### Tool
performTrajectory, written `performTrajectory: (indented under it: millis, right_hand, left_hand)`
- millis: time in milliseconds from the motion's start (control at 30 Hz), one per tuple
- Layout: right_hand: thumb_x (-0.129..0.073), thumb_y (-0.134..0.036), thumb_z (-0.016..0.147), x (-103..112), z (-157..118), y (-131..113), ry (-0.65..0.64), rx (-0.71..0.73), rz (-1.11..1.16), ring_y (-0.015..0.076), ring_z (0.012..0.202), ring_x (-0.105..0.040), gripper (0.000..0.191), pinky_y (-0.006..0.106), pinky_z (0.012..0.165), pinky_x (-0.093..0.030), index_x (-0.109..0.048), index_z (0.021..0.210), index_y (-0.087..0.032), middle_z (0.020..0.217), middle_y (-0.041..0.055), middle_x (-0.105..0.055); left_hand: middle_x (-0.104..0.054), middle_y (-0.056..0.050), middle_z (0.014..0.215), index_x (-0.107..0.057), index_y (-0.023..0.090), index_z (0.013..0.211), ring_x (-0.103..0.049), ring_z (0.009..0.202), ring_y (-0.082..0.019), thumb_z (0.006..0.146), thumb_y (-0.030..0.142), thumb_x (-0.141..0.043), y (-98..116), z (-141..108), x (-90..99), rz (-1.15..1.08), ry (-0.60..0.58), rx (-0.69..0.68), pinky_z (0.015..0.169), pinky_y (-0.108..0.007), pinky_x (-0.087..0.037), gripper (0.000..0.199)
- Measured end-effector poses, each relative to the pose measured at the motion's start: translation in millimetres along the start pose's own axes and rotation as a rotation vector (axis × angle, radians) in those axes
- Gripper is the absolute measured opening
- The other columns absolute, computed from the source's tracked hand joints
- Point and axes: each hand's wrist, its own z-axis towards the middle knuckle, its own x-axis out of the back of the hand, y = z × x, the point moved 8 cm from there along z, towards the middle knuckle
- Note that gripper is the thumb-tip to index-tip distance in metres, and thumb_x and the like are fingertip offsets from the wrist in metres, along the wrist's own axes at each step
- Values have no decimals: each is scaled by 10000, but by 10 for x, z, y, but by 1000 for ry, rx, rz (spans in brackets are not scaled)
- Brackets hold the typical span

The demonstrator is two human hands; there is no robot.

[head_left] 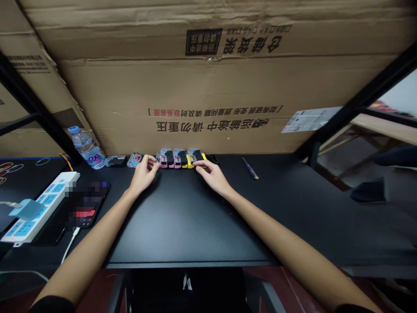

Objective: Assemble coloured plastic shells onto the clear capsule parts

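Several small boxy plastic pieces stand side by side at the back of the desk. They include a pink-and-black piece [167,158], another pink-and-black piece [178,158] and a yellow-and-black piece [194,155]. At the row's left end is my left hand [145,174], fingers loosely bent and apart, fingertips against or just beside the end piece. My right hand [213,177] is at the other end, its fingers and thumb at the front of the yellow-and-black piece and partly hiding it. A dark piece [212,158] shows behind that hand.
Left of the row lie a grey-and-black piece [116,161] and a patterned piece [134,159]. A water bottle [87,148], power strip [42,208] and phone [89,204] are farther left. A screwdriver [250,169] lies right. Cardboard [195,87] stands behind.
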Motion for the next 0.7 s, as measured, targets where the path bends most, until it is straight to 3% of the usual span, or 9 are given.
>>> performTrajectory:
  millis: [67,133,233,333,433,567,700]
  right_hand:
    - [-645,-428,927,13,-18,-4,-6,-3,-8,270,1056,-726,303,464,1030,-527,-787,1085,-212,1158,85,-801]
    - [-643,-444,936,44,-42,-6,4,1,-16,269,1042,-727,306,455,1015,-531,-794,1062,-209,1125,80,-807]
    - [-646,-464,953,157,-64,-17,33,22,-18,261,1002,-732,318,430,968,-550,-796,1064,-207,1069,78,-813]
    - [-650,-500,954,326,-62,-8,25,-24,12,208,734,-703,346,346,721,-570,-787,1022,-190,834,60,-780]
    - [-623,-574,957,408,-74,40,-95,-182,74,148,482,-590,428,279,474,-468,-766,910,-174,673,48,-729]
    - [-717,-599,890,310,-154,81,-307,-345,89,151,462,-622,445,273,411,-476,-763,892,-156,739,94,-779]
    - [-751,-572,870,183,-162,111,-329,-328,96,160,515,-660,423,281,441,-525,-758,890,-149,771,103,-778]
  left_hand:
    - [-732,-134,1157,-614,232,1115,-645,1149,-326,953,334,-594,23,-17,111,211,13,-78,1051,-507,-499,194]
    - [-669,-189,1370,-623,203,1237,-557,1320,-398,944,319,-578,-56,-33,163,396,-18,-77,1116,-581,-439,319]
    - [-645,-188,1441,-637,202,1298,-509,1390,-421,947,311,-562,-175,-48,165,573,-99,-57,1131,-596,-414,376]
    - [-716,-157,1328,-687,224,1223,-595,1287,-402,950,320,-571,-145,-40,176,627,-112,-77,1078,-551,-454,312]
    - [-770,-131,1175,-722,233,1119,-695,1069,-351,939,314,-594,-35,-28,216,601,-86,-88,948,-463,-512,235]
    - [-799,-57,939,-746,270,1005,-728,824,-269,928,304,-616,27,-36,268,520,-63,-36,735,-342,-509,155]
    - [-783,-37,823,-750,266,945,-716,698,-226,919,312,-618,21,-57,226,398,-70,-48,670,-303,-512,142]
